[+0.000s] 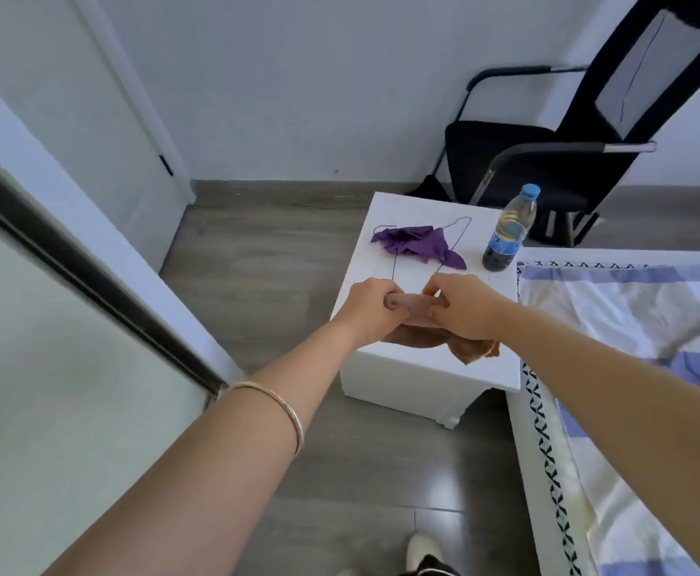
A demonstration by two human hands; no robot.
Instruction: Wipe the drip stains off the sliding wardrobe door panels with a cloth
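fingers: both sets are curled and pinching the tan cloth point(412, 306), left hand point(371, 306) on its left end, right hand point(462, 308) on its right
cloth axis: stretched left to right between the hands, over the near edge of the white worktop point(427, 209)
wardrobe door point(48, 359): lies to the left, so the left hand is nearer
judgement: cloth must swing leftward to reach it

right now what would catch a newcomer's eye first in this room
Both hands, the left hand and right hand, meet mid-frame over a small white bedside table, gripping a bunched tan-brown cloth. Behind them on the tabletop lies a crumpled purple cloth, with a blue-capped clear plastic bottle standing at its right. A dark-framed sliding wardrobe door fills the left.
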